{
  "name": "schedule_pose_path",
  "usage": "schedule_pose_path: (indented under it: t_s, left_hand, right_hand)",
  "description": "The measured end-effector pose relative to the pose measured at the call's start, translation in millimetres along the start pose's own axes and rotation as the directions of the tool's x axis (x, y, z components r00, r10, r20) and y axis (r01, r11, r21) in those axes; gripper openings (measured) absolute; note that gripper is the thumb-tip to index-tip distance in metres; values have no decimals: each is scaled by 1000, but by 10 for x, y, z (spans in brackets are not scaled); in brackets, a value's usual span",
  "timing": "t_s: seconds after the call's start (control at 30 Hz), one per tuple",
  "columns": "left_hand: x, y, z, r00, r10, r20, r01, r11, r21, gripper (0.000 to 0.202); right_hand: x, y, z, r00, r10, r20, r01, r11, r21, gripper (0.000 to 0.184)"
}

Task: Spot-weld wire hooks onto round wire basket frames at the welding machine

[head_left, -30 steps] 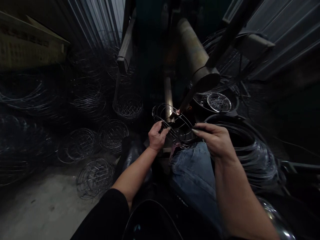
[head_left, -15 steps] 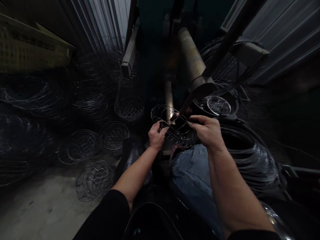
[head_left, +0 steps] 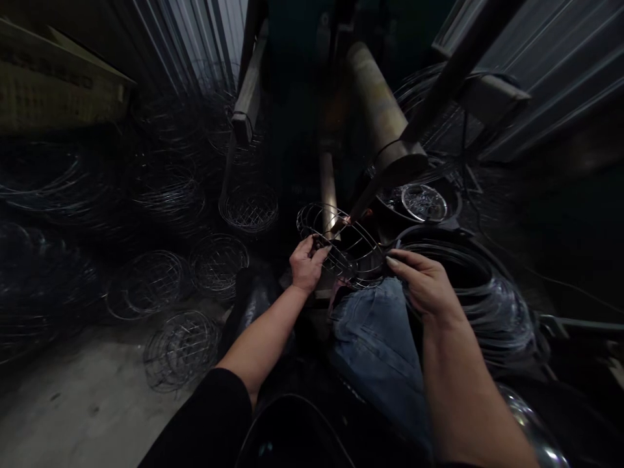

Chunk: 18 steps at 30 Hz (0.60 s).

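Observation:
A round wire basket is tilted at the end of a copper-coloured metal rod, with a dark angled bar reaching down to its wires. My left hand pinches the basket's near left side between thumb and fingers. Just off the basket's right edge, my right hand has its thumb and fingers pressed together. Whatever its fingertips hold, if anything, is too small and dark to make out.
Several wire baskets stand on the floor to the left. Right of my knee lies a big stack of wire rings. Behind it, a dark tub contains a bright ring. A thick pale cylinder juts toward me above.
My right hand has moved right and slightly down, from over the basket's wires to its outer edge. My left hand keeps its hold, and the basket has barely shifted.

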State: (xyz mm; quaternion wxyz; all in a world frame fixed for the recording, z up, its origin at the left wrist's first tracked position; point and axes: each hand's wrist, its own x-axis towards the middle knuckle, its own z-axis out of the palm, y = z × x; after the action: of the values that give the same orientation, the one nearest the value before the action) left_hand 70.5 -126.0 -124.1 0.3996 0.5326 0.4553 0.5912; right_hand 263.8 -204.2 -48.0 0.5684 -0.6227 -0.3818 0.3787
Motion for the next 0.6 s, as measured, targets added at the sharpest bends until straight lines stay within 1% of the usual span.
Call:
schedule_pose_path:
  t_s: [0.13,0.2,0.23,0.3,0.37,0.4,0.43,0.47,0.5,0.53,0.57,0.6]
  left_hand:
    - [28,-21,11,1000,-29,-6,29,999,17,32]
    - [48,-28,-13,1000,-23,2,23,999,29,30]
    - [43,-20,-38,1000,-13,11,12,999,40,29]
    - [-21,18,-118,999,19,47,-22,997,80,28]
    - [-144,54,-235,992,59,109,-74,988,138,33]
    - [-210,55,-303,988,68,141,-91,982,165,37]
    - [-269,39,-374,983,84,166,-114,977,181,36]
    - [-314,6,-444,978,88,189,-128,969,211,37]
    - [-341,-41,-511,975,83,206,-135,957,255,38]
    - [-352,-99,-570,974,61,217,-125,949,290,40]
    - [-346,-162,-623,979,32,199,-95,944,316,42]
    - [-327,-228,-669,989,8,146,-60,933,355,44]
  right_hand:
    - [-46,112,-52,1000,2,21,-2,1000,-15,31]
    - [-66,106,-72,998,-39,59,42,997,-59,26]
    - [-84,81,-84,993,-66,98,74,993,-90,24]
    - [-141,-7,-107,968,-98,230,136,979,-154,19]
    - [-196,-100,-118,926,-65,373,155,964,-215,16]
    - [-206,-128,-115,913,-25,407,142,955,-259,15]
    - [-198,-135,-107,922,36,386,103,938,-332,16]
    - [-172,-120,-92,948,93,305,46,907,-419,16]
    - [-132,-81,-68,972,100,214,11,887,-462,17]
    - [-85,-22,-33,984,102,145,-19,872,-489,18]
    - [-37,54,15,992,98,76,-46,858,-512,20]
    - [6,139,76,995,93,27,-65,845,-530,22]
